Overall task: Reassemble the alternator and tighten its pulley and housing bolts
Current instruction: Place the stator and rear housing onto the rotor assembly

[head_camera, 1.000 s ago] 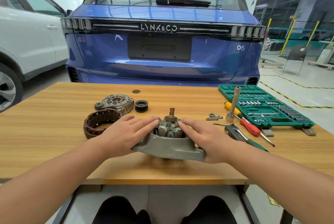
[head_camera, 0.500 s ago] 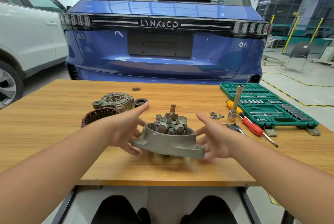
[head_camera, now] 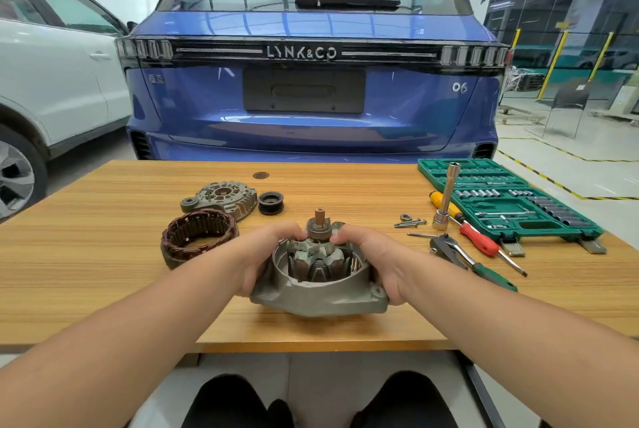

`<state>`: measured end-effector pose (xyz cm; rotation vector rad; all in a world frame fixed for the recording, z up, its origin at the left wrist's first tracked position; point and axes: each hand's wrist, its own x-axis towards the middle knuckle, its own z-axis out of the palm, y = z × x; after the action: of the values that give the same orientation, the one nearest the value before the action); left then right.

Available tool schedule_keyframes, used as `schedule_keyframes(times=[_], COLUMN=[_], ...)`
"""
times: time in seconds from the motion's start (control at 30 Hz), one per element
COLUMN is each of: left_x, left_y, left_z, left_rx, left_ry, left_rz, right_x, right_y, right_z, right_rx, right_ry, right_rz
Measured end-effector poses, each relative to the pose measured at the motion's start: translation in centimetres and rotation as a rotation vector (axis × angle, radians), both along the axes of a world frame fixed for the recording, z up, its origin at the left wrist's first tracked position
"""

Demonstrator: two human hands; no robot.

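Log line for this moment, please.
left hand: grips front housing | right hand: grips same | rotor: seated inside | stator: on table

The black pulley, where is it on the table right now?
In the head view the black pulley sits left of centre toward the table's far side, just right of the grey end cover and beyond the hands.

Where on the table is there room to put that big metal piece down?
Bare wood shows along the near edge of the table, in front of the copper winding ring, and near the far edge beyond the pulley. The right side is crowded: screws, ratchet, screwdrivers, socket set.
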<state>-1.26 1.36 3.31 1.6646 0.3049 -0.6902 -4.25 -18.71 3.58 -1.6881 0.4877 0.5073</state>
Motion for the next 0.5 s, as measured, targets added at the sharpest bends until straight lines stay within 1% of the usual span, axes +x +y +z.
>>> schedule_keyframes(times=[0.17, 0.27, 0.33, 0.5], left_x=[-0.4, -0.2, -0.1, 0.1], left_y=[-0.9, -1.4, -1.7, -1.8], left_z=[-0.1, -0.6, -0.9, -1.3], left_rx=[-0.017, -0.045, -0.068, -0.031], left_ry=[-0.106, -0.255, -0.322, -0.435], left_rz=[0.032, 0.069, 0.089, 0.048], right_x=[-0.3, 0.0, 0.3, 1.4], right_y=[-0.1, -0.6, -1.0, -1.9], right_z=[-1.1, -1.6, -1.8, -2.2], right_rx=[0.037, 0.047, 0.052, 0.039], right_ry=[-0.131, -0.177, -0.211, -0.359], right_rz=[-0.022, -0.014, 0.014, 0.060])
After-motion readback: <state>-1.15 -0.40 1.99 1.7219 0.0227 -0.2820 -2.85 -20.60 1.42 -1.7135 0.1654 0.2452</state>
